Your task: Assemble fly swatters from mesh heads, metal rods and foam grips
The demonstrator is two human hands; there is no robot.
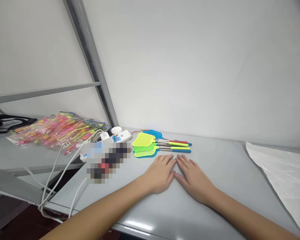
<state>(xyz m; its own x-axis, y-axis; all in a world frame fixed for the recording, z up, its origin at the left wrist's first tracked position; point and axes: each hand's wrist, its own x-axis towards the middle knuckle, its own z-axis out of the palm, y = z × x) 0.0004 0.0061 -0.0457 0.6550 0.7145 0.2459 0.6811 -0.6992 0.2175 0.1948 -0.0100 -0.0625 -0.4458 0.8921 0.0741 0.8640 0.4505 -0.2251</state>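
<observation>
My left hand (161,174) lies flat, palm down, on the grey tabletop (215,153), with nothing in it. Close beside it, my right hand (193,178) rests the same way, its fingertips near or touching those of the left. Just beyond both hands sits a pile of fly swatters (145,140) with perforated yellow, green and blue heads pointing left. Their metal shafts lead to yellow, red and blue handles (181,151) on the right, a short distance past my fingertips.
A white power strip (123,136) with plugs and a white cable (76,155) lies left of the swatters, by a pixelated object (110,163). Colourful bagged items (62,128) sit on the metal shelf at left. A white plastic sheet (282,170) covers the right side.
</observation>
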